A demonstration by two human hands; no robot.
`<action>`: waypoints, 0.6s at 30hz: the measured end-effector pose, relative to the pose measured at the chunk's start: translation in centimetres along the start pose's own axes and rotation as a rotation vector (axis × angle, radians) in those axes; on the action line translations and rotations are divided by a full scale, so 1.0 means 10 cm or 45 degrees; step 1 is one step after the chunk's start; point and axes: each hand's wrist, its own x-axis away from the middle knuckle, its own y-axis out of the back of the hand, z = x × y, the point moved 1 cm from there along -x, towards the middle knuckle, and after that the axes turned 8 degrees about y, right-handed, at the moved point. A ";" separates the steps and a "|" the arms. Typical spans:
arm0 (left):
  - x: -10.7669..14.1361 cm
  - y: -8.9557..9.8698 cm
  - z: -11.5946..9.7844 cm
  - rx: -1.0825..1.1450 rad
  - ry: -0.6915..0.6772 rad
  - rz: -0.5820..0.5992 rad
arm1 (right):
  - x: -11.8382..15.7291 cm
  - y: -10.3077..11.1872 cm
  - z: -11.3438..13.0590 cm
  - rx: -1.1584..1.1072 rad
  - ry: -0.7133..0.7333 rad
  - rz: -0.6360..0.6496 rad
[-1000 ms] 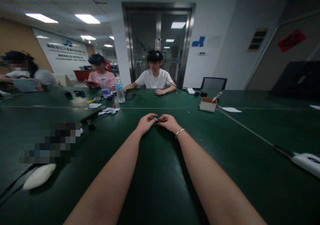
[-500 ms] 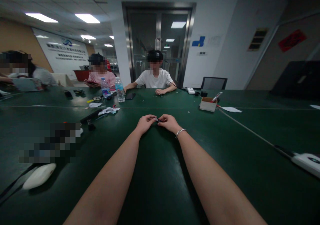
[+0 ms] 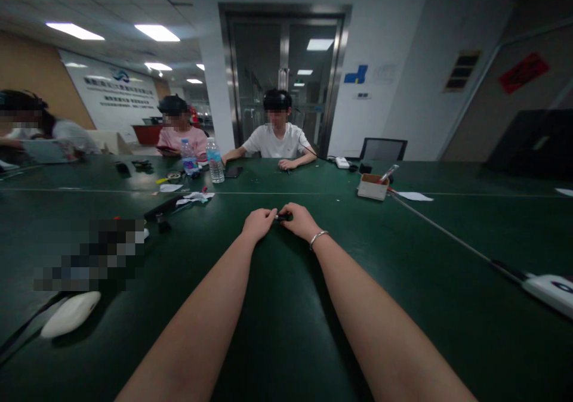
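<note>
A small dark object (image 3: 282, 217) with a lighter end is pinched between my two hands over the green table (image 3: 286, 306). It is too small and too much covered to name. My left hand (image 3: 259, 224) has its thumb and fingers closed at the object's left end. From the right, my right hand (image 3: 301, 220) grips the darker end between thumb and fingertips; a silver bracelet (image 3: 317, 240) circles that wrist. Both forearms reach forward from the near edge of the view.
Ahead stand water bottles (image 3: 215, 161) and a small box (image 3: 373, 188) with something sticking out. On the left lie a white rounded device (image 3: 71, 315) and crumpled paper (image 3: 195, 198). A white corded device (image 3: 551, 290) is at right. A person (image 3: 278, 139) sits opposite; others sit left.
My left hand has shifted slightly left and turned, its fingers now more hidden. The right hand has moved slightly left and up, and more of the dark object shows.
</note>
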 end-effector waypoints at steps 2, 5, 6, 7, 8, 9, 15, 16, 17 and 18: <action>0.02 0.02 -0.02 -0.021 0.018 0.008 | 0.00 0.01 0.02 0.038 0.021 0.009; 0.03 0.04 -0.03 0.008 0.017 0.003 | 0.01 0.02 0.04 0.068 0.020 0.007; 0.03 0.04 -0.02 0.034 0.010 -0.010 | 0.01 0.02 0.04 0.075 0.018 0.005; 0.03 0.04 -0.01 0.066 0.004 -0.029 | 0.01 0.02 0.04 0.083 0.015 0.005; 0.02 0.03 0.00 0.103 0.000 -0.050 | 0.01 0.02 0.04 0.087 0.014 0.005; 0.01 0.01 0.01 0.145 -0.004 -0.069 | 0.02 0.02 0.03 0.086 0.012 0.004; -0.06 -0.09 0.07 0.500 -0.130 0.032 | 0.03 0.02 -0.03 -0.128 -0.197 -0.053; -0.07 -0.10 0.07 0.547 -0.148 0.055 | 0.03 0.02 -0.04 -0.184 -0.248 -0.053; -0.07 -0.10 0.07 0.582 -0.159 0.072 | 0.04 0.02 -0.05 -0.232 -0.292 -0.049; -0.08 -0.10 0.08 0.605 -0.166 0.081 | 0.04 0.02 -0.06 -0.274 -0.323 -0.041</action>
